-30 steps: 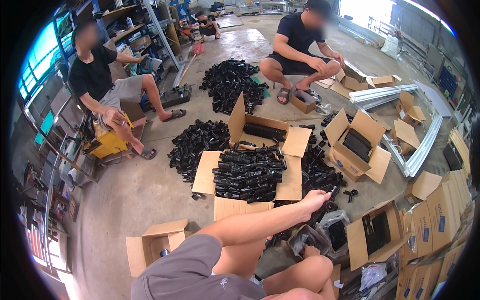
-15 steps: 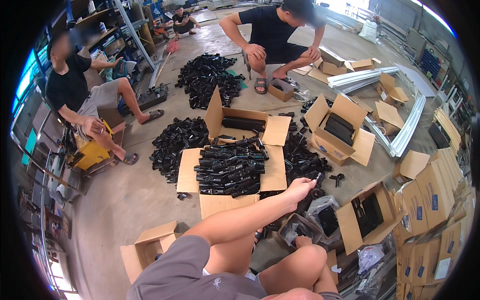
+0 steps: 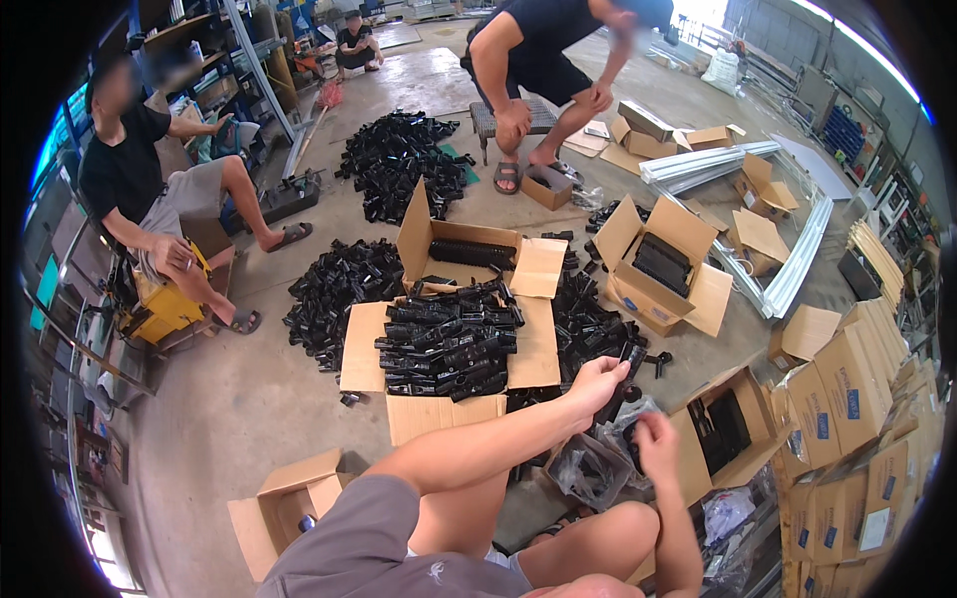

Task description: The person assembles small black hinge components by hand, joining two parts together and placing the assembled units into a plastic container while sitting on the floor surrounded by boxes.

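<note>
My left hand point(image 3: 598, 385) pinches a black tubular fitting point(image 3: 631, 355), out beyond the front flaps of a full carton. Nearer me and to the right, my right hand point(image 3: 658, 445) is closed at the fingertips, above a clear plastic liner point(image 3: 598, 476) in a small box of dark parts. What those fingertips hold is too small and dark to make out. Many black fittings point(image 3: 449, 339) are stacked in the open carton point(image 3: 364, 349) in front of me. Loose fittings point(image 3: 588, 329) lie heaped beside that carton.
More heaps of black fittings point(image 3: 344, 304) cover the floor at left and farther back. Open cartons point(image 3: 713, 304) stand to the right, beside stacked boxes point(image 3: 827, 409) and white metal profiles point(image 3: 797, 269). One person point(image 3: 130, 199) sits at left; another point(image 3: 528, 60) bends over ahead.
My right hand has come up out of the lined box toward my left hand. My left hand still holds its fitting. The person ahead has risen off a low stool and leans forward.
</note>
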Demonstrator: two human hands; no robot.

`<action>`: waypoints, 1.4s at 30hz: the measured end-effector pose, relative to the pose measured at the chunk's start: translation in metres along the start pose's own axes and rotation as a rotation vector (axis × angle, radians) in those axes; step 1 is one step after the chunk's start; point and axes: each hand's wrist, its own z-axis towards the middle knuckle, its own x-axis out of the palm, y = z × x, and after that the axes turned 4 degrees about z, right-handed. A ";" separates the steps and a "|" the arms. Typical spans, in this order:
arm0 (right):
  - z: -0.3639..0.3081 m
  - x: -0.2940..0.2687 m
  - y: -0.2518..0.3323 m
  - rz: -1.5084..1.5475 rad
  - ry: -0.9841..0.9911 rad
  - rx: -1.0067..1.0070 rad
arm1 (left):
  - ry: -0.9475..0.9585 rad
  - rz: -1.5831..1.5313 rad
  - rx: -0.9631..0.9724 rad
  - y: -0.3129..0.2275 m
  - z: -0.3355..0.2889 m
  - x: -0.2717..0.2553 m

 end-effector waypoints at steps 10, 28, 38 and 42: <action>0.019 0.026 0.169 0.042 -0.352 -0.269 | -0.053 -0.131 0.338 -0.011 -0.014 0.013; 0.017 0.036 0.147 0.381 -0.371 -0.052 | -0.106 0.103 0.582 -0.012 -0.033 0.039; 0.015 0.036 0.142 0.265 -0.419 -0.094 | -0.157 0.198 0.648 -0.010 -0.035 0.046; 0.015 0.037 0.144 0.253 -0.430 -0.095 | -0.139 0.179 0.621 -0.012 -0.036 0.046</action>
